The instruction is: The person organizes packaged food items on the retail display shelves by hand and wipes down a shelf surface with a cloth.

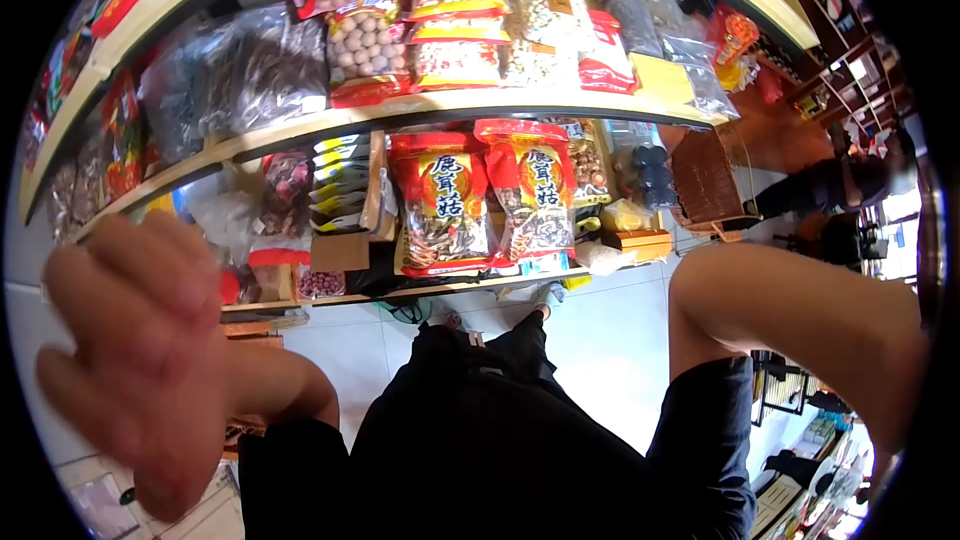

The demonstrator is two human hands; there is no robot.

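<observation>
Mushrooms (449, 236), dried, are contained in two oblong red plastic bags (441, 202), long axes upright, printed faces (543, 180) outward; left-hand fingers (125, 285) are curled inward; right-hand fingers' state cannot be determined.

Just right of the person's left hand (140, 330), a clear bag (282, 215) shows dark reddish contents (286, 176) above a red band (279, 257). Farther right of that hand, two red bags (445, 232) bear dark characters (447, 185) on yellow patches (425, 180), and the sleeve (290, 480) to its lower right is plain black.
</observation>
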